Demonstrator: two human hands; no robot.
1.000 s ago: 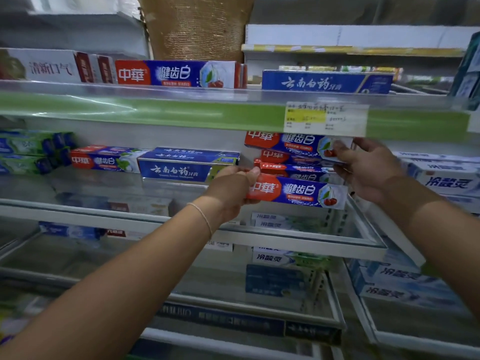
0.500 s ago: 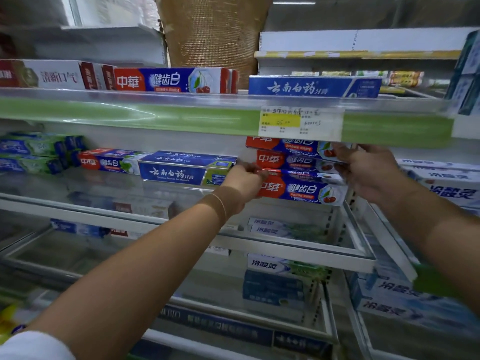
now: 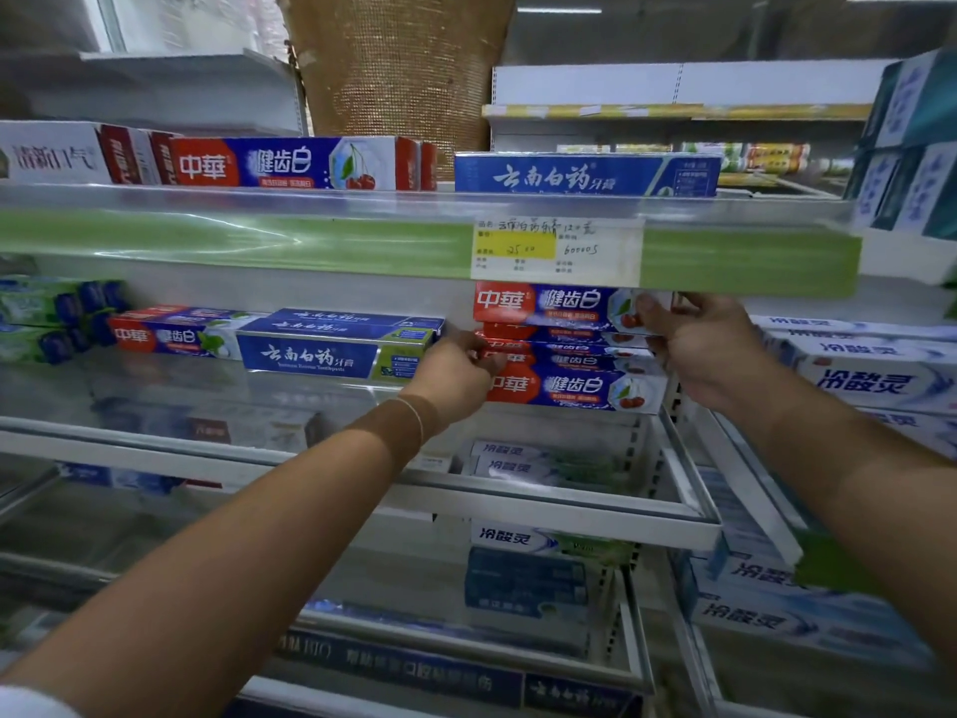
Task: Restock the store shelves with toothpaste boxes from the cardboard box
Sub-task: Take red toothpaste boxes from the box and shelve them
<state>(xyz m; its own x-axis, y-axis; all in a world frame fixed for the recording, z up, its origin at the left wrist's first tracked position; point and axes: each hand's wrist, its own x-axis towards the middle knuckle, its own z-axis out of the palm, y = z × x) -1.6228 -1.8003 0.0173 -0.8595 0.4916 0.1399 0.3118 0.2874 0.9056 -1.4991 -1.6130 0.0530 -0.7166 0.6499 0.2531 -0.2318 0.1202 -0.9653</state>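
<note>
In the head view, a stack of red-and-blue toothpaste boxes (image 3: 569, 355) sits on the middle shelf (image 3: 518, 505), just under a price label (image 3: 556, 248) on the green-edged shelf above. The left hand (image 3: 455, 373) has its fingers curled at the left ends of the lower boxes, pinching them. The right hand (image 3: 694, 344) grips the right end of the top box. A blue toothpaste box (image 3: 331, 349) lies just left of the stack.
</note>
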